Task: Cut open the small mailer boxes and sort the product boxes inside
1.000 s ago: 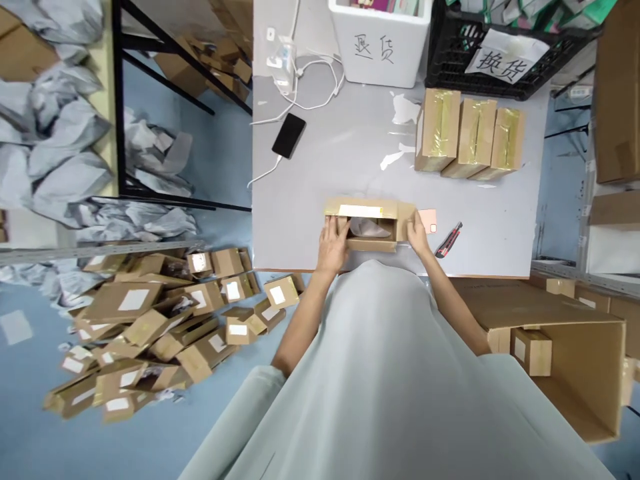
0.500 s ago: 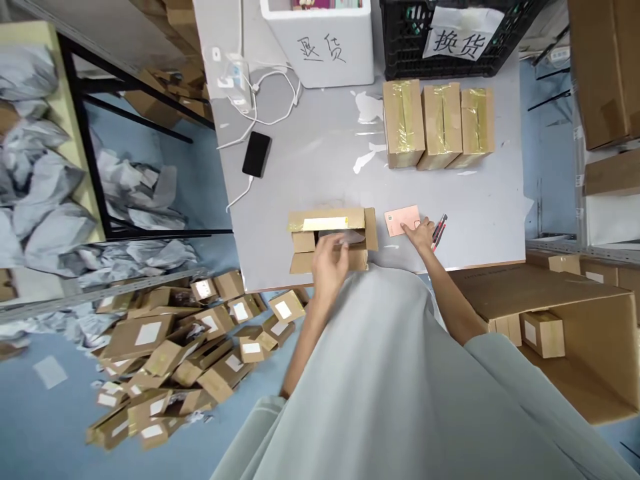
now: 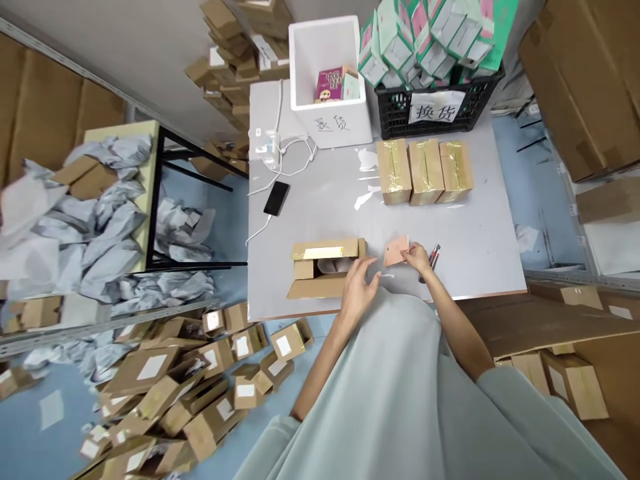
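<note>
Flat pink rectangular card [image 3: 396, 251] raised near the bench's [image 3: 330, 208] front edge.
The left hand [image 3: 357, 287], fingers spread, has moved from over the open brown cardboard box [image 3: 320, 287] to its right end; the right hand [image 3: 419, 258] now pinches the card's right edge, so it is in hand. Farther back, three tape-sealed brown cartons [image 3: 426, 172] stand.

Free room is found on the table [image 3: 325, 200] between the smartphone [image 3: 277, 199] and three taped cartons [image 3: 426, 172]; at the near edge, passage is blocked by an opened carton [image 3: 315, 289].
</note>
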A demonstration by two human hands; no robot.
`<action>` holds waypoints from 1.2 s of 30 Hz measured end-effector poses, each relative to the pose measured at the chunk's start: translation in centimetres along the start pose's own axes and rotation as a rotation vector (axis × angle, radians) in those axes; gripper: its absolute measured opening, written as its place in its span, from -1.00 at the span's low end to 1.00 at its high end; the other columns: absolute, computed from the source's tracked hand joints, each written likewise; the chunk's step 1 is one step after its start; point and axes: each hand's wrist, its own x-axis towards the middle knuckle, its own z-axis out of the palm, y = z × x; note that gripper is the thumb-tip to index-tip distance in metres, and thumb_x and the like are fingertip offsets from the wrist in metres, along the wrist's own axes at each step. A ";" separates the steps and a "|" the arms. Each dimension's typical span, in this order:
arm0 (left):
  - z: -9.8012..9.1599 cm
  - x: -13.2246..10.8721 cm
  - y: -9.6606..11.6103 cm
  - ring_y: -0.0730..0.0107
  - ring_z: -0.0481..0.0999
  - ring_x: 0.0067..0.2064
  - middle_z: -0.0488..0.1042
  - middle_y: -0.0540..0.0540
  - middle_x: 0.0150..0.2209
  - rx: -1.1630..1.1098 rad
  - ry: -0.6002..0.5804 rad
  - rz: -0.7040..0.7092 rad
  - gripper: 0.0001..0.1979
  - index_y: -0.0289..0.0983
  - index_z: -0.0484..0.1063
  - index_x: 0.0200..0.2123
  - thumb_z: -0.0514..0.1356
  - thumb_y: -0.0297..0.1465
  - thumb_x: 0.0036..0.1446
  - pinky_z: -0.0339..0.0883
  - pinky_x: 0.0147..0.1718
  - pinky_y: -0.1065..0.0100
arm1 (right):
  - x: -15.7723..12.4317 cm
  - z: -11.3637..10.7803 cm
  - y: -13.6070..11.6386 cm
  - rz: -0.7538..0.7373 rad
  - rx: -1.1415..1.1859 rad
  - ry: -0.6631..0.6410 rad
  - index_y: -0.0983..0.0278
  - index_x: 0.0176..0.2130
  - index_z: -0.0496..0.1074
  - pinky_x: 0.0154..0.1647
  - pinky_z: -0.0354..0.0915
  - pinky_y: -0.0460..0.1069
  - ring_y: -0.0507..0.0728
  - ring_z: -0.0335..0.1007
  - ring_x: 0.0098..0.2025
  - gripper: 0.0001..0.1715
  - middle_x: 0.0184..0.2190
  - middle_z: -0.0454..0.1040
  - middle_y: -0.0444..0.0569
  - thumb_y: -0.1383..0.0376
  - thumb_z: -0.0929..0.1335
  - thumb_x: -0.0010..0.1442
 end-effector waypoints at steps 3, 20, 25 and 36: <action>1.2 1.0 -0.4 -0.09 0.57 0.38 0.56 -0.30 0.34 0.060 -0.093 0.111 -0.49 -0.19 0.52 0.32 0.41 -0.35 0.33 0.50 0.39 -0.06 | -2.9 -1.0 -1.8 -0.066 0.256 -0.035 0.11 -0.35 0.26 -0.30 0.60 0.01 0.13 0.64 -0.38 -0.50 -0.43 0.52 -0.21 0.00 0.58 0.17; -6.0 1.6 4.0 0.00 0.79 -0.15 0.79 -0.21 -0.16 -0.939 0.217 -0.420 -0.45 -0.27 0.76 -0.20 0.70 -0.05 -0.18 0.70 -0.14 0.12 | -9.8 -3.8 -10.1 -0.473 0.511 -0.090 0.20 -0.16 0.64 -0.42 0.38 0.01 0.06 0.32 -0.50 -0.28 -0.41 0.57 -0.11 -0.33 0.60 0.08; -8.4 0.0 2.9 0.00 0.79 -0.18 0.80 -0.23 -0.16 -1.015 0.202 -0.471 -0.36 -0.27 0.79 -0.16 0.69 0.04 -0.20 0.70 -0.21 0.15 | -12.1 -2.0 -11.3 -0.471 0.519 -0.140 0.17 -0.19 0.65 -0.44 0.35 0.03 0.09 0.30 -0.52 -0.34 -0.51 0.49 -0.16 -0.32 0.58 0.13; -11.7 -1.4 -0.1 -0.04 0.81 -0.02 0.79 -0.17 -0.08 -0.988 0.367 -0.368 -0.48 -0.24 0.78 -0.06 0.63 -0.03 0.01 0.74 0.08 0.00 | -18.0 5.2 -16.1 -0.697 0.161 0.215 0.07 -0.01 0.71 0.17 0.62 0.26 0.36 0.64 0.20 -0.65 0.13 0.68 0.15 -0.04 0.43 0.43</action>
